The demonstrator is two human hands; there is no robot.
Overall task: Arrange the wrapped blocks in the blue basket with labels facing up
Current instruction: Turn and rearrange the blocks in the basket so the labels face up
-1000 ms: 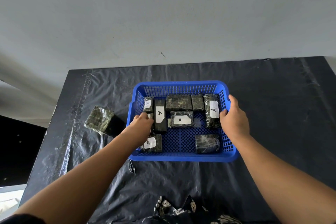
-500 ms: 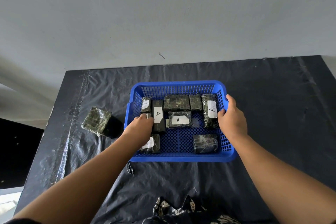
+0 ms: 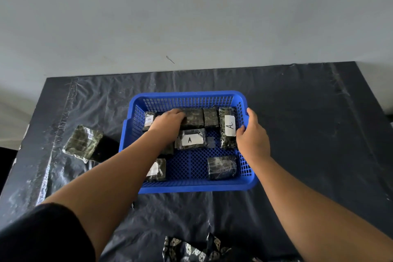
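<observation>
On the black-covered desk [image 3: 297,113], your right hand [image 3: 253,142] steadies the blue basket [image 3: 191,187], grip closed on its rim, so your left hand [image 3: 168,123] can reach an unlabelled block [image 3: 194,117]; that grip I cannot tell.

The basket [image 3: 191,187] sits mid-bench [image 3: 308,113] with wrapped blocks [image 3: 192,139] inside, most along its far wall; one loose block [image 3: 83,142] lies left of it.

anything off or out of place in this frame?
Yes. One wrapped block lies on the black sheet left of the blue basket, not in it. Inside, the front-right block and two back-row blocks show no label.
</observation>
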